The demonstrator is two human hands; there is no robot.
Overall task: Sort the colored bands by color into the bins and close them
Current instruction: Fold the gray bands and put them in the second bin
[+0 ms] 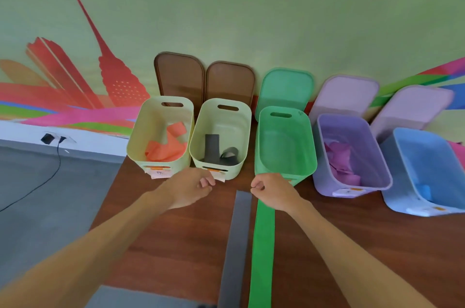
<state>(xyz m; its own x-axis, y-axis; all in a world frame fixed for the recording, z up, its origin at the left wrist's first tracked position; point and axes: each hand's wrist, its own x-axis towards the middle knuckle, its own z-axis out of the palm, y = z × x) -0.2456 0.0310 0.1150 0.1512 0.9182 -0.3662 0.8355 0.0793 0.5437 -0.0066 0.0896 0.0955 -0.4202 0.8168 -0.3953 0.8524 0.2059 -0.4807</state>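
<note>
**Green band (261,257) held just short of green bin (302,131)**

The band lies lengthwise, from the near table (176,232) edge straight away. The right hand (275,193), fingers curled round its far end, is nearer. The left hand (191,189) is curled on nothing visible. The open bin stands just beyond.

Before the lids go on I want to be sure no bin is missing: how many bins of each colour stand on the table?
Pale yellow bins: 2
Green bin: 1
Purple bin: 1
Blue bin: 1
Total: 5
</note>
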